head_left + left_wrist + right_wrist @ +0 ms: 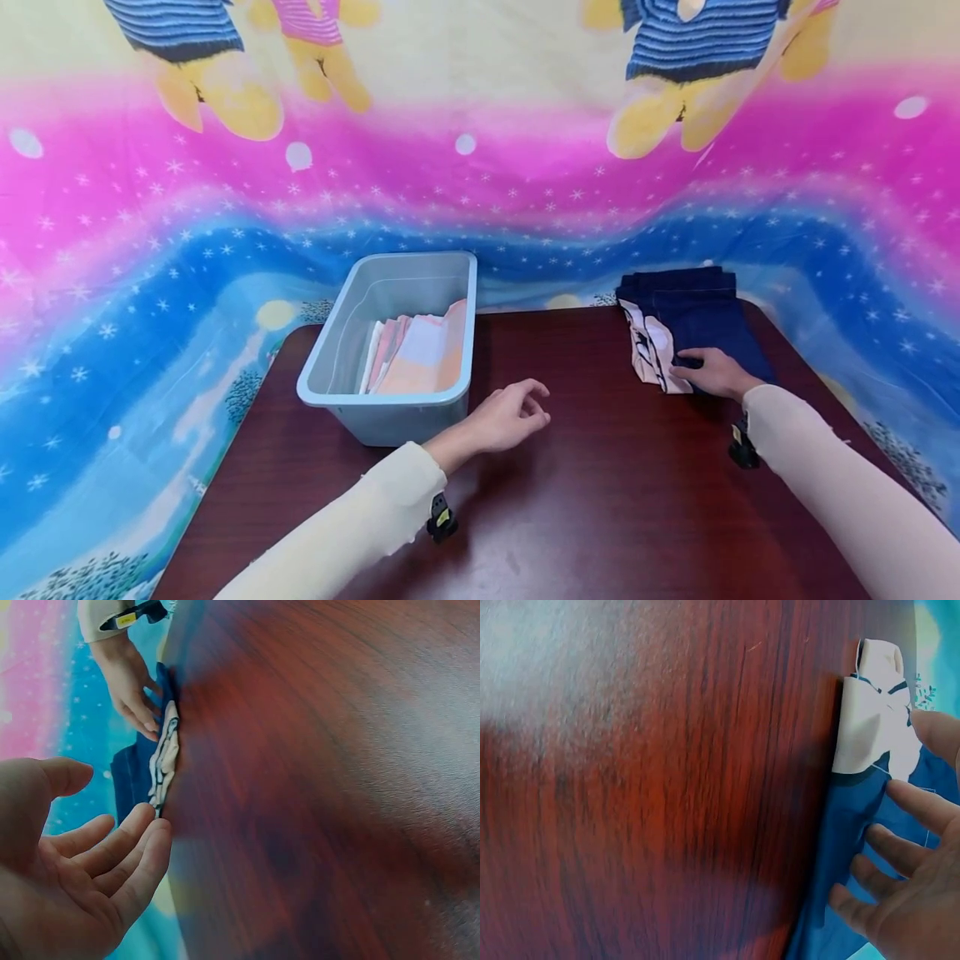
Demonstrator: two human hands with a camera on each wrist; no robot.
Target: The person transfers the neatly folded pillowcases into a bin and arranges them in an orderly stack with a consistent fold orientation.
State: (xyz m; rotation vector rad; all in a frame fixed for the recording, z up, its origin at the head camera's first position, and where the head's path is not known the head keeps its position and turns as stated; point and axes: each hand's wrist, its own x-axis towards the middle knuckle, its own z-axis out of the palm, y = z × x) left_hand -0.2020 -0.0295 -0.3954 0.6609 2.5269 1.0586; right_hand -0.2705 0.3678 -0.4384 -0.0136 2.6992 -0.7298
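Observation:
My right hand (714, 372) is at a folded dark blue cloth (697, 312) near the far right of the table. Along the cloth's left side lies a pale pink folded piece (648, 346) with dark lines. In the right wrist view, the spread fingers (891, 851) lie over the blue fabric, and the index fingertip reaches the edge of the pale piece (859, 731). Whether they press on it cannot be told. My left hand (510, 418) hovers over the table, right of a grey plastic bin (405, 398), its fingers loosely bent around nothing.
Inside the bin, folded pink, white and peach cloths (420, 350) stand side by side. The dark brown wooden table (600, 500) ends at a printed curtain (525, 192) behind and at the sides. Each wrist carries a small black camera (442, 518).

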